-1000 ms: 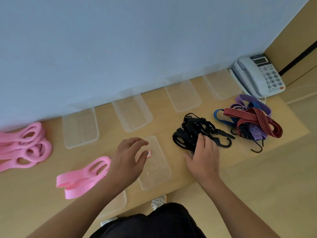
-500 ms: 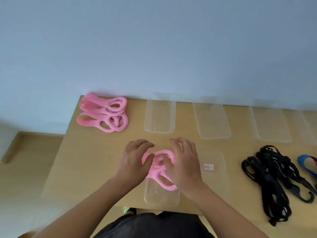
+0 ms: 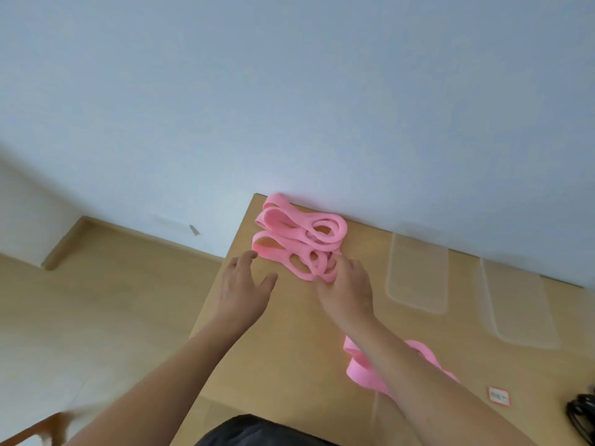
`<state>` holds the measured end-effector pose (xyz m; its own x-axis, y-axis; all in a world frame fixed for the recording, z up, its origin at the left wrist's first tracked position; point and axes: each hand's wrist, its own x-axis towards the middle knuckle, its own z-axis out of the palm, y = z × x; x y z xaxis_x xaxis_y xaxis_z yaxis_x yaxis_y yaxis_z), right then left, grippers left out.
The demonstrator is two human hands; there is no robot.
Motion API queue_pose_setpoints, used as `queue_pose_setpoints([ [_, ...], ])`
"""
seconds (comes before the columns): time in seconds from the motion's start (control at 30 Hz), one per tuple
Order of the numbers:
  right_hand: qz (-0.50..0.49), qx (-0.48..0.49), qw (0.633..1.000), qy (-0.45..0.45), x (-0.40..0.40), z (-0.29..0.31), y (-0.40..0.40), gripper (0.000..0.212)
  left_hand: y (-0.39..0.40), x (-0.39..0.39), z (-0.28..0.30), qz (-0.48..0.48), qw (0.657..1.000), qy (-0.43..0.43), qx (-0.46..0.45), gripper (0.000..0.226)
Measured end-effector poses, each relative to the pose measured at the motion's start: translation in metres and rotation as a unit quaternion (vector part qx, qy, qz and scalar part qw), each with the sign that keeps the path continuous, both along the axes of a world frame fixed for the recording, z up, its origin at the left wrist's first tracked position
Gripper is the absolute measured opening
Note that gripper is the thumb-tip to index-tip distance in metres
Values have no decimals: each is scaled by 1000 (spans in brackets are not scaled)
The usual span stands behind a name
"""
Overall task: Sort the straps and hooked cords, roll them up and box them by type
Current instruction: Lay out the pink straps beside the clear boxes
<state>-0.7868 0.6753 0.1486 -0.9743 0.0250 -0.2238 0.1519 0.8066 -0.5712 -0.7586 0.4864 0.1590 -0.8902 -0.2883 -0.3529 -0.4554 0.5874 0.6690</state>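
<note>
1. The pile of pink straps (image 3: pixel 299 243) lies at the table's (image 3: pixel 289 333) far left corner.
2. The right hand (image 3: pixel 346 286) touches the pile's near edge; I cannot tell whether it is holding a strap.
3. The left hand (image 3: pixel 243 284) is spread wide beside the pile, holding nothing.

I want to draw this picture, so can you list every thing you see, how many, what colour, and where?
pink straps pile: several looped, pink, far left corner of the table by the wall
pink strap: one, pink, near edge, partly under the right forearm
clear boxes: two, see-through, along the wall on the right
sticker: one, white and red, near right
black cords: a bundle, black, right edge, mostly cut off
table: one, light wood
left hand: open, beside the pile
right hand: grips the pile's near loops
</note>
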Motion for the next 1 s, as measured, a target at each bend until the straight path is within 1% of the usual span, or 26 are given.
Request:
queue_pose_setpoints([
  [0.1, -14, 0, 1000, -4, -3, -1, -10, 32, -15, -33, -3, 54, 995, -59, 51, 83],
  [0.17, -15, 3, 1000, 15, 3, -1, -15, 35, -17, -52, -7, 68, 993, -71, 72, 87],
  [0.23, -31, 2, 999, 25, 10, -1, -16, 39, -14, -64, -7, 76, 991, -69, 88, 72],
  [0.33, -67, -15, 997, 23, 18, -1, -13, 39, -12, -69, -6, 116, 985, -60, 113, 40],
  [0.4, -77, -21, 997, 23, 21, -1, -10, 37, -13, -70, -6, 138, 983, -41, 115, 27],
  [0.47, -80, -23, 996, 22, 21, -1, -6, 37, -13, -70, -4, 145, 980, -27, 132, 23],
  [0.53, -87, -29, 996, 15, 19, -1, -4, 36, -11, -69, -1, 129, 979, -22, 157, 23],
  [0.6, -96, -36, 995, 7, 16, -2, -4, 35, -7, -69, 2, 116, 980, -19, 160, 24],
  [0.7, -90, -42, 995, -7, 12, -2, -2, 38, -4, -67, 2, 130, 979, -2, 157, 9],
  [0.73, -82, -37, 996, -13, 10, -2, 0, 39, -3, -65, 3, 131, 978, 10, 162, 15],
  [0.83, -48, -18, 998, -36, 8, -5, 8, 40, -1, -51, 11, 102, 982, 45, 152, 50],
  [0.87, -43, -19, 998, -46, 7, -7, 10, 39, 0, -45, 14, 97, 982, 57, 154, 57],
  [0.93, -46, -30, 997, -55, 9, -8, 14, 39, 7, -33, 21, 90, 977, 82, 175, 62],
  [1.0, -51, -53, 996, -45, 14, -6, 17, 43, 14, -24, 31, 74, 971, 108, 201, 58],
])
